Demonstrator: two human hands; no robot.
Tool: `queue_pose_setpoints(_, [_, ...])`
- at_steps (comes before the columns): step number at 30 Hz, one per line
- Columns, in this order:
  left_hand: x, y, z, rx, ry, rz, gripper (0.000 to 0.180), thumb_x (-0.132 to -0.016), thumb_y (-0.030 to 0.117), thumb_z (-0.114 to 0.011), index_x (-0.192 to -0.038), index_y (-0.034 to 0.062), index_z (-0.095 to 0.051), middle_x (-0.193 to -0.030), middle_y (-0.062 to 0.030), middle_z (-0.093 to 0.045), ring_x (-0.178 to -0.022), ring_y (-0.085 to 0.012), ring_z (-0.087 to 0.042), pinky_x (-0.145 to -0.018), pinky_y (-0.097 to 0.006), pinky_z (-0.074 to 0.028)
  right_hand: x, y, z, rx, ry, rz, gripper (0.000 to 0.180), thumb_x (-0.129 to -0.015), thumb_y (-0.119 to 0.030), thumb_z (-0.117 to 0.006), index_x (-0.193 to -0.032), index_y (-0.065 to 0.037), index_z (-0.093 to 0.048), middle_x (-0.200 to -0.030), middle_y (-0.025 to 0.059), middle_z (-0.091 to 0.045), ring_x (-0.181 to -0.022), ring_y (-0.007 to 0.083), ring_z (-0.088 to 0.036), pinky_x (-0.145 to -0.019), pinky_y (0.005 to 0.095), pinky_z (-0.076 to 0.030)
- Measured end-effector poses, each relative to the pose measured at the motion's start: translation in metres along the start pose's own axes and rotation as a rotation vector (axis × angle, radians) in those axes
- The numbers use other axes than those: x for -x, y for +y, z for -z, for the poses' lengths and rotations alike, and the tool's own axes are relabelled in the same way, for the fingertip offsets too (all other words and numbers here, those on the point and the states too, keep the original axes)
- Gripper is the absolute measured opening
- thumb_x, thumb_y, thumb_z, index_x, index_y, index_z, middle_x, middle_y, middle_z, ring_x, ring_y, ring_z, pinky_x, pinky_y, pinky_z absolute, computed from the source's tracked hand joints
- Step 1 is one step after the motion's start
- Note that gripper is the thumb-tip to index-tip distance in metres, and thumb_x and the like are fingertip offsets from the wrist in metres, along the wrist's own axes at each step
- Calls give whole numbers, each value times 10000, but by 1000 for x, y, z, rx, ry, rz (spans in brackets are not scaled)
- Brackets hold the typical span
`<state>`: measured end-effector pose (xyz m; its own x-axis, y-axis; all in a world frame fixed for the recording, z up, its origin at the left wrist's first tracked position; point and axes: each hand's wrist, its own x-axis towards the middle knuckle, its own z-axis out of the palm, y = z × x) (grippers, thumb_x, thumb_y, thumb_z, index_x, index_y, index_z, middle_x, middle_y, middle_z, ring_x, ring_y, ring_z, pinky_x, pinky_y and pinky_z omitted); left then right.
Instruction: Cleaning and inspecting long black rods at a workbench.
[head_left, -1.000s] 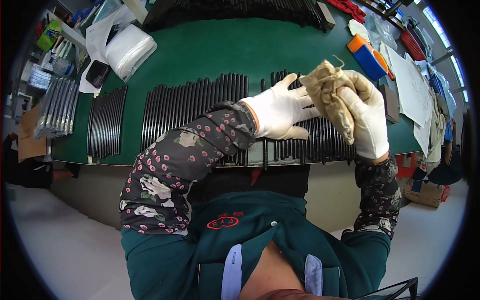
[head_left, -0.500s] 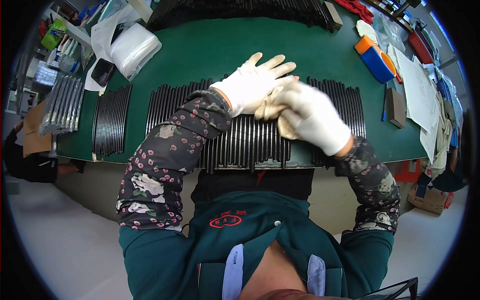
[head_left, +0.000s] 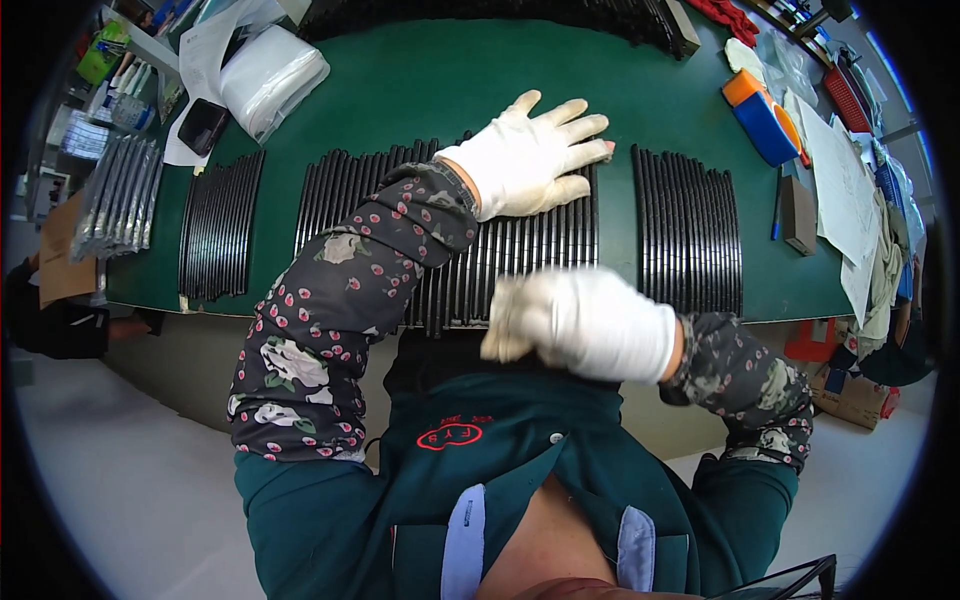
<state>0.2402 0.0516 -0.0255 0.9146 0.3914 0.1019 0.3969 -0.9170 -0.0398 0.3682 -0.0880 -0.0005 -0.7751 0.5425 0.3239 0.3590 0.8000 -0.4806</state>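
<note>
My left hand (head_left: 530, 155), in a white glove, lies flat with fingers spread on the far part of a row of thin black strips (head_left: 360, 200) laid side by side on the green table (head_left: 430, 90). My right hand (head_left: 590, 320), also gloved and blurred by motion, is closed on a beige cloth (head_left: 503, 325) at the near edge of those strips. A second group of black strips (head_left: 690, 230) lies to the right, a third group (head_left: 215, 225) to the left.
At the back left are a white plastic-wrapped bundle (head_left: 270, 75), a dark phone-like object (head_left: 202, 125) and bagged strips (head_left: 115, 205). At the right are an orange and blue box (head_left: 762, 115), papers (head_left: 840, 190) and a small brown block (head_left: 797, 213).
Both hands came down from mid-air. The left hand now presses flat on the strips, and the right hand has swept the cloth toward me along them.
</note>
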Motion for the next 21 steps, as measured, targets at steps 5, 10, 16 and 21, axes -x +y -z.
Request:
queue_pose_setpoints(5, [-2,-3,-3,-26,27,-27,584,-904,362,-555,-1422,138,-406,-1526,-84,-332,-1426,-284,-287,-1132,-542,-268,-12,9,25,-135,165,-3,210,-715,-65,-637,-923,-51,-612,-817,62,-593,-718,245,-640,-615,340,-548])
queue_pose_setpoints(10, [0,1,3,69,-1,15,541,-932,359,-538,-1407,125,-425,-1507,-94,-359,-1424,-281,-291,-1137,-527,-267,-4,6,9,-102,12,9,232,-712,-51,-639,-942,-46,-607,-899,83,-630,-811,263,-656,-689,323,-559])
queue_pose_setpoints(16, [3,-3,8,-77,6,-58,552,-938,367,-528,-1422,128,-412,-1513,-94,-351,-1427,-278,-284,-1146,-523,-250,-6,27,32,-4,316,-51,281,-653,-8,-657,-920,-77,-600,-872,62,-625,-801,271,-642,-681,357,-543])
queue_pose_setpoints(21, [0,1,4,51,-2,-11,554,-934,364,-524,-1420,121,-415,-1507,-101,-358,-1421,-288,-290,-1142,-520,-257,13,6,8,-185,-40,-43,298,-655,-60,-682,-946,-80,-625,-876,70,-628,-803,280,-649,-703,363,-557])
